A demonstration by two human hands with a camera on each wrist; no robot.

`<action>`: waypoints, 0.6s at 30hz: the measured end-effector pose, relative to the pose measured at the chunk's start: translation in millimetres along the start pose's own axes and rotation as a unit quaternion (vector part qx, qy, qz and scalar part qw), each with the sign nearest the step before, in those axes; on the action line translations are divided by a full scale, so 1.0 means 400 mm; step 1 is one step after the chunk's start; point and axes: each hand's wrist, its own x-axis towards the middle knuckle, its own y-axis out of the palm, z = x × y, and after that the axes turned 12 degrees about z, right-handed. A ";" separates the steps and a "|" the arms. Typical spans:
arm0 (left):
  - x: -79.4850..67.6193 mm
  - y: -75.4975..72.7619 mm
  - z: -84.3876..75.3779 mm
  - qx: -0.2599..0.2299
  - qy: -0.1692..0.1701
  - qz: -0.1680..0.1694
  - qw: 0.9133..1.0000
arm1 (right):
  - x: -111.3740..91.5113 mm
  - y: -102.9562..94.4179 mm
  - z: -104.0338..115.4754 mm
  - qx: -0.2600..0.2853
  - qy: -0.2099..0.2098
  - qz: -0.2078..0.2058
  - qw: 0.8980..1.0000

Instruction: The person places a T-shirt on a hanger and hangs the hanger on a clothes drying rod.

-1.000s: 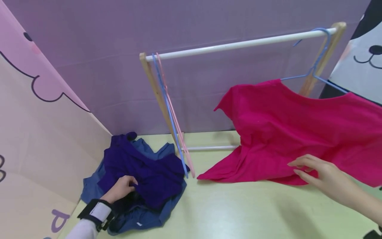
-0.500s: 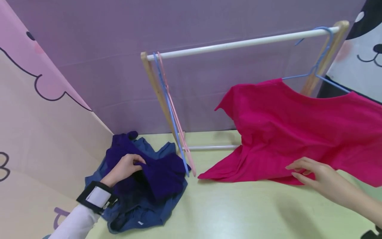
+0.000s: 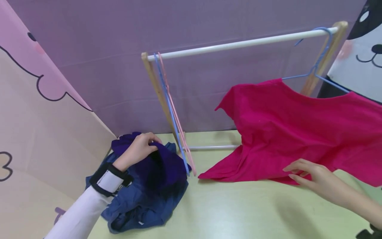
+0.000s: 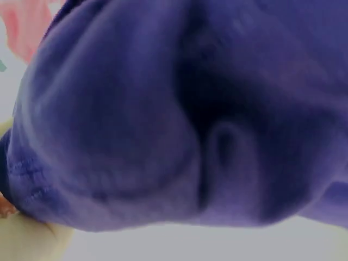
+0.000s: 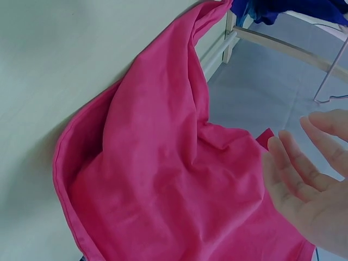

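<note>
At the left of the head view, my left hand (image 3: 138, 151) pinches a dark purple garment (image 3: 171, 169), part of it lifted. Beneath it lies a crumpled blue garment (image 3: 131, 199) on the pale table. Purple cloth (image 4: 119, 119) fills most of the left wrist view, blurred, with only a bit of the hand at the lower left edge. My right hand (image 3: 316, 176) hovers with loosely bent fingers in front of a bright pink T-shirt (image 3: 277, 132); it holds nothing. That shirt hangs from a blue hanger (image 3: 329, 41). In the right wrist view, the fingers are spread beside the pink cloth (image 5: 157, 141).
A small clothes rack with a white rail (image 3: 238, 44) and wooden posts stands against a purple backdrop. At its left end hang a blue hanger (image 3: 170, 103) and pink hangers (image 3: 180, 129), close to the clothes pile. A printed panel (image 3: 38, 139) bounds the left side.
My left hand has moved up and to the right, raising part of the purple garment and baring more of the blue one. The right hand has barely moved.
</note>
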 end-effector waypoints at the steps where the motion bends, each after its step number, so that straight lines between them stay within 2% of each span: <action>1: 0.007 -0.006 -0.014 0.001 0.003 -0.003 1.000 | 0.001 0.001 -0.002 0.003 -0.004 0.001 1.000; 5: 0.032 -0.024 -0.067 0.005 0.025 -0.012 1.000 | 0.010 0.008 -0.007 0.010 -0.029 -0.002 1.000; 8: 0.047 -0.027 -0.110 -0.003 0.045 -0.005 0.999 | 0.024 0.017 0.001 0.012 -0.043 -0.002 0.999; 13: 0.064 -0.016 -0.173 -0.016 0.076 0.002 0.997 | 0.064 0.041 0.038 0.035 -0.054 0.013 0.998; 18: 0.076 0.009 -0.216 -0.023 0.100 -0.004 0.995 | 0.113 0.093 0.087 0.080 -0.059 0.048 0.994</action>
